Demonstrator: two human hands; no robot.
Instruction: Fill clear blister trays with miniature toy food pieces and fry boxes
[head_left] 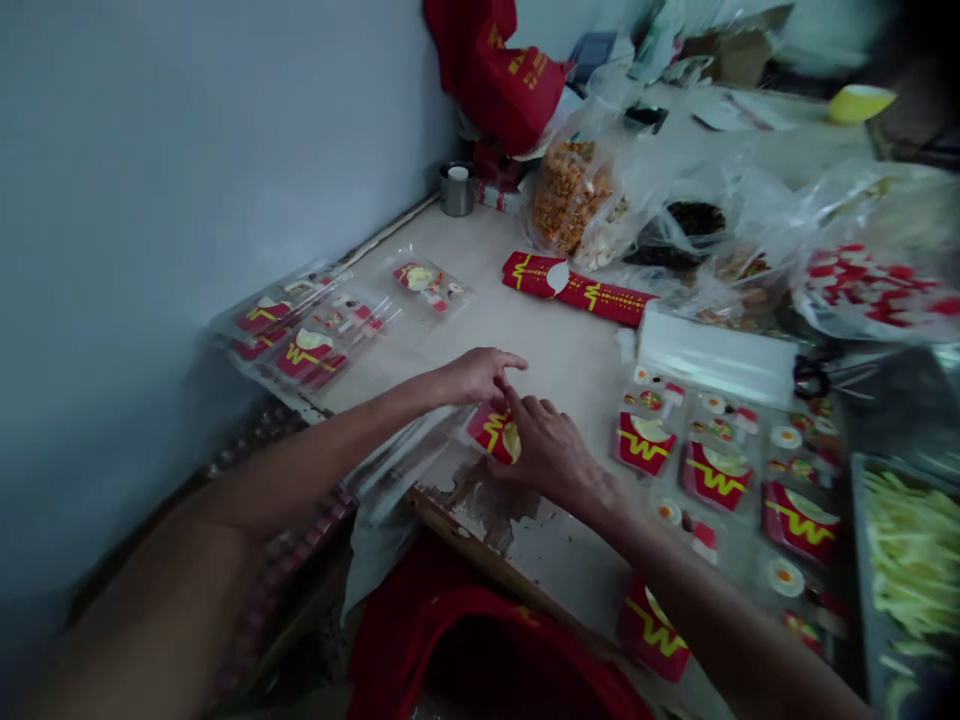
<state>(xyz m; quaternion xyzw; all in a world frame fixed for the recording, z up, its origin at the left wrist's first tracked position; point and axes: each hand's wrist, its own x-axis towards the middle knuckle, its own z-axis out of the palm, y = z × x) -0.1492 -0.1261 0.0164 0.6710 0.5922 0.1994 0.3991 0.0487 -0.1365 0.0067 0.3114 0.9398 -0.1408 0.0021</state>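
A small red carton with a yellow zigzag [489, 432] lies in a clear plastic bag [420, 445] near the table's front edge. My right hand [551, 450] is closed on the carton's right side, its fingers wrapped over the bag. Against its fingertips, my left hand [476, 378] is pinched, with one finger pointing out to the right. What that pinch holds is too small and dim to make out. Below my left wrist, the bag's loose film spreads out to the left.
Bagged red cartons [718, 475] with small toy-like pieces lie in rows at right, more packets [307, 355] at left. Behind are a flat red printed sheet [577, 288], a metal cup [457, 190] and plastic bags of small pieces [574, 195]. A tray of pale strips [911, 550] stands far right.
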